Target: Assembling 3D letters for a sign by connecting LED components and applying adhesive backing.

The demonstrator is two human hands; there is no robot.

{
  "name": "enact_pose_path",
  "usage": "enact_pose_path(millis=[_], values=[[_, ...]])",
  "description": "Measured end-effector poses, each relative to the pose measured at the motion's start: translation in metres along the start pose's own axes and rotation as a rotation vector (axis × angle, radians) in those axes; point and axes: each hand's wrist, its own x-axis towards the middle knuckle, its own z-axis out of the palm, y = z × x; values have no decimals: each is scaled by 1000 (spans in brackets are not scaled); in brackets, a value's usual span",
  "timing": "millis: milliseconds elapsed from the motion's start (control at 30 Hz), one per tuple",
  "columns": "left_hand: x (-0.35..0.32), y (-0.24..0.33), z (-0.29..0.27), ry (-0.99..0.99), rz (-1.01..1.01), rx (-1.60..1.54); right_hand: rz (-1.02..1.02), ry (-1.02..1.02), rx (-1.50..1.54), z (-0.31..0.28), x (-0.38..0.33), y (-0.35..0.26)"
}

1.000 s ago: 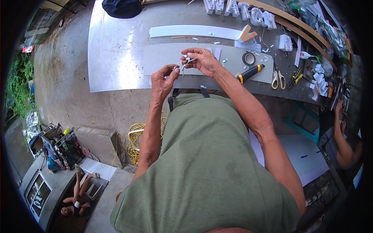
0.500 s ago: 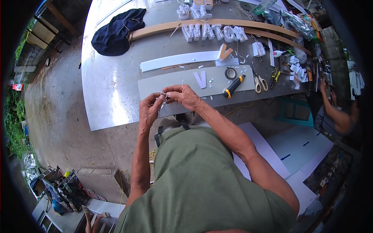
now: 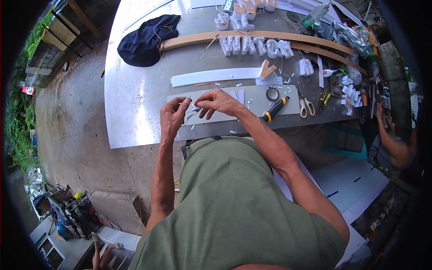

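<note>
Pinching a small thin metal piece between both hands, you hold it just above the near edge of the grey cutting mat. Left hand: fingers curled, thumb and forefinger closed on the piece's left end. Right hand: fingertips bunched on its right end. On the mat: roll of tape, utility knife with yellow-and-black handle, small white offcuts. Just beside the mat's right end: scissors, pliers. Beyond: long white strip, white channel letters, curved wooden strips, dark cloth, all on the metal-topped table. Far right: another person, seated.
</note>
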Motion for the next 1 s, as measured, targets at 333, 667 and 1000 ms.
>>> enact_pose_path(millis=[333,667,1000], values=[[19,18,29,-173,-76,-462,-250,336,-721,-48,-20,-9],[11,16,38,-136,-77,-524,-62,-4,-204,-50,-13,-18],[27,-1,16,-115,-123,-154,-9,-90,-113,-73,-36,-24]])
